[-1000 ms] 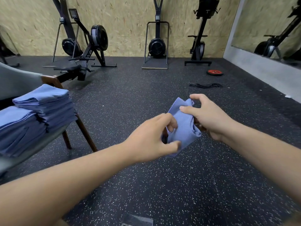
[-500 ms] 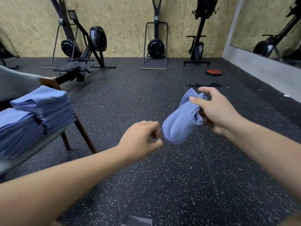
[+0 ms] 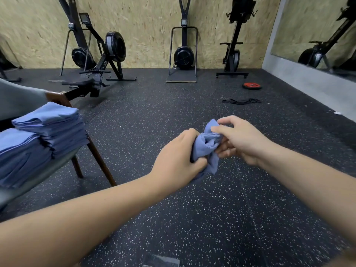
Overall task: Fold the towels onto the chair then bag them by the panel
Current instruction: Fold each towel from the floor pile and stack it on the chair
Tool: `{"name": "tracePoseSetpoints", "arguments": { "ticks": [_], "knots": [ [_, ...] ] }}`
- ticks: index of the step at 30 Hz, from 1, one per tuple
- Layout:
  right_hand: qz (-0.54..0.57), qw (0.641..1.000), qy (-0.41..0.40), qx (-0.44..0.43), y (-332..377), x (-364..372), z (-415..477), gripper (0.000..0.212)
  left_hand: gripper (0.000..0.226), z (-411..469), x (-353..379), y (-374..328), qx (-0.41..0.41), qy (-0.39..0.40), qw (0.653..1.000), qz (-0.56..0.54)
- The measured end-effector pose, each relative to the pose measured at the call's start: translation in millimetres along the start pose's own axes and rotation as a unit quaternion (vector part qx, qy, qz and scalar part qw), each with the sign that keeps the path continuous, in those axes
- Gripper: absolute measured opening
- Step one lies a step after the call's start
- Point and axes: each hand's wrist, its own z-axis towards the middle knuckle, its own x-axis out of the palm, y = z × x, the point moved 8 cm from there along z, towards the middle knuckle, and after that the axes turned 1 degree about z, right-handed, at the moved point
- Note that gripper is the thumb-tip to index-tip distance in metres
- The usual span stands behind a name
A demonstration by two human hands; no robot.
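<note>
2 stacks of folded towels (image 3: pixel 48 130) lay side by side on the seat of the chair (image 3: pixel 100 164) at the left. Their edges were squared, which I judge was so they could be lifted into a bag as blocks; no bag could be made out in view. 1 more blue towel (image 3: pixel 206 149) was held in the air over the speckled floor (image 3: pixel 212 218), right of the chair and well apart from it. It was bunched between both hands rather than spread flat. It was probably kept up to stay off the floor, with the fold being worked in mid-air. The left hand (image 3: pixel 177 157) had its fingers curled round the lower part of the cloth, thumb pressed against the near side, a closed grip with no gap showing. The right hand (image 3: pixel 242 139) pinched the upper fold between thumb and forefinger. Its other fingers were loosely bent under the cloth, and whether they touched it could not be told. The 2 hands sat close together, the towel touching both. By my reading the fold was only partly made, and this towel had yet to join the stacks.
</note>
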Motion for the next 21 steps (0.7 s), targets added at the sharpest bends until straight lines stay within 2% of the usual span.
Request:
{"name": "tracePoseSetpoints", "arguments": {
  "ticks": [2,5,9,11,13,14,18,21],
  "knots": [
    [-0.065,0.997,0.035,0.004,-4.7,-0.6,-0.3,0.026,0.022,1.4,-5.2,4.9,-0.012,0.001,1.0,-0.001],
    [-0.146,0.987,0.062,-0.014,-8.2,-1.7,-2.0,0.025,0.022,2.6,-7.7,16.0,-0.048,0.013,0.998,-0.027],
    [-0.312,0.939,0.019,-0.146,17.0,-5.5,-7.3,0.034,0.026,3.7,-6.2,21.7,-0.054,0.047,0.995,-0.069],
    [-0.307,0.929,0.048,-0.201,27.3,4.0,-15.4,0.037,0.027,4.5,-6.2,22.3,-0.053,0.055,0.994,-0.081],
    [-0.292,0.923,0.1,-0.231,28.9,17.4,-21.7,0.027,0.027,4.9,-7.8,22.8,-0.056,0.055,0.992,-0.101],
    [-0.292,0.92,0.12,-0.232,25.9,22.1,-22.5,0.026,0.027,4.8,-8.5,23.1,-0.06,0.055,0.99,-0.114],
    [-0.262,0.921,0.148,-0.248,16.7,28.1,-17.7,0.049,0.025,5.0,-10.9,27.8,-0.078,0.058,0.982,-0.165],
    [-0.227,0.927,0.179,-0.238,15.9,32.2,-17.4,0.046,0.026,5.7,-13.5,32.5,-0.079,0.06,0.978,-0.183]
  ]
}}
